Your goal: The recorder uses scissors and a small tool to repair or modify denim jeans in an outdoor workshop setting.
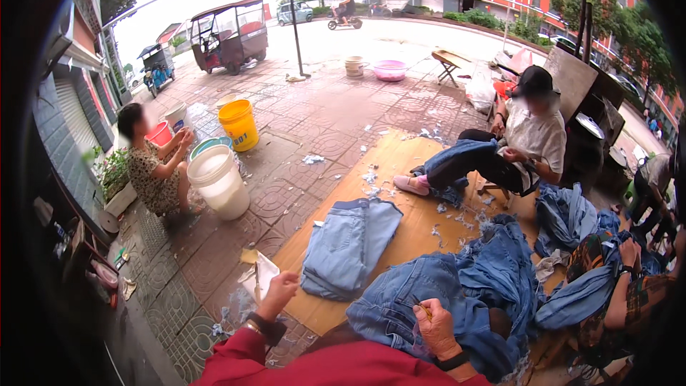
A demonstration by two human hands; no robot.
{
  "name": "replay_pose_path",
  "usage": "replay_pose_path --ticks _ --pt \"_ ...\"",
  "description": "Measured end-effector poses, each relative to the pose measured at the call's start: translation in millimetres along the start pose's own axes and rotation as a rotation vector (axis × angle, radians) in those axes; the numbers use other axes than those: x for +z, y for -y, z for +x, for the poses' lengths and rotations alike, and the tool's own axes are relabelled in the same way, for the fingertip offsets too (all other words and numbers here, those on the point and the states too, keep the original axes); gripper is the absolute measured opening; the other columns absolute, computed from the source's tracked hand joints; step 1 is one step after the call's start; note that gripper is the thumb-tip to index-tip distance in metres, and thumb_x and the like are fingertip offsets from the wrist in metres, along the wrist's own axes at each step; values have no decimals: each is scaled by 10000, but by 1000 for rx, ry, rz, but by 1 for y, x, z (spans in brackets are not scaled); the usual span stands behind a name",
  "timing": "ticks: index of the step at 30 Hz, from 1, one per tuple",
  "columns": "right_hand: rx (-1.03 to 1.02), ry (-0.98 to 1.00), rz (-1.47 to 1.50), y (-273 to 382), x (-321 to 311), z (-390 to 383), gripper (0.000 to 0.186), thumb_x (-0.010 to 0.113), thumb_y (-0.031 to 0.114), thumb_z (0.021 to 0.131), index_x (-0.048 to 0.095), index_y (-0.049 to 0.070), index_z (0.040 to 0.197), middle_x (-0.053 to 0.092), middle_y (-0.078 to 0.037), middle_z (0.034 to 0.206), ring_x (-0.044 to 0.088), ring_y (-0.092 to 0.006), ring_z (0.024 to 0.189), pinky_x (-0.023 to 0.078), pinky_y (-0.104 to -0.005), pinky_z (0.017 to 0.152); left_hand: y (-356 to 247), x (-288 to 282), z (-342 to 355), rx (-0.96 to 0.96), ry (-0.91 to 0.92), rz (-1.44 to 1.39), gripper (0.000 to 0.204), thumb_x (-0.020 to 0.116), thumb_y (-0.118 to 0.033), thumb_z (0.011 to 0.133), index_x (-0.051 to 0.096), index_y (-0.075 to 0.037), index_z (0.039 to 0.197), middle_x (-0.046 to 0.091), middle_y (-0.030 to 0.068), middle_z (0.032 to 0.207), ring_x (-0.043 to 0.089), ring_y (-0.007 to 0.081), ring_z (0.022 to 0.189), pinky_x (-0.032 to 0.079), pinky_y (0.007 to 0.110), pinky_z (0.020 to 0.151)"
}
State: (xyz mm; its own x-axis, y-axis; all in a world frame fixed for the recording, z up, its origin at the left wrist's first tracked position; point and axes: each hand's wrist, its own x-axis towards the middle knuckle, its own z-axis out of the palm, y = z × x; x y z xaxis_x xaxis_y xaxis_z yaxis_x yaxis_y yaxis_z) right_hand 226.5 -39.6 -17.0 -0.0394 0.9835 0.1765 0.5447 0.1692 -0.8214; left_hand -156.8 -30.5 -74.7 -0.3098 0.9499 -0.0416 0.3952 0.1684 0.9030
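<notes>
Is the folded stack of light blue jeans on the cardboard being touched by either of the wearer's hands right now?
No. The folded jeans lie untouched; the left hand reaches beside them, the right hand rests on the darker jeans.

Head view, single wide fisheye: sitting on the seated person's head; looking forward and down over the jeans (436,300) in the lap, close at the lower edge; taking in the paved yard (314,114) and far street; edges bending toward the dark rim.
</notes>
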Motion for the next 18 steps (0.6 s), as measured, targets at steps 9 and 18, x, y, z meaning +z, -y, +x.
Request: replay_pose_path --ticks 9,18 --pt "50 -46 206 -11 -15 -17 224 593 206 868 529 -7 838 477 -11 549 416 -87 491 342 -270 453 -261 10 -72 434 850 -855 473 535 -138 898 384 -66 1341 547 104 1060 495 94 748 423 249 701" --pt "34 -51 129 0 -18 -22 179 585 170 863 531 0 851 486 -37 550 440 -109 491 365 -282 465 -315 33 -119 1177 1299 -1031 365 482 -151 929 476 -9 1265 558 209 1089 578 311 903 453 359 704"
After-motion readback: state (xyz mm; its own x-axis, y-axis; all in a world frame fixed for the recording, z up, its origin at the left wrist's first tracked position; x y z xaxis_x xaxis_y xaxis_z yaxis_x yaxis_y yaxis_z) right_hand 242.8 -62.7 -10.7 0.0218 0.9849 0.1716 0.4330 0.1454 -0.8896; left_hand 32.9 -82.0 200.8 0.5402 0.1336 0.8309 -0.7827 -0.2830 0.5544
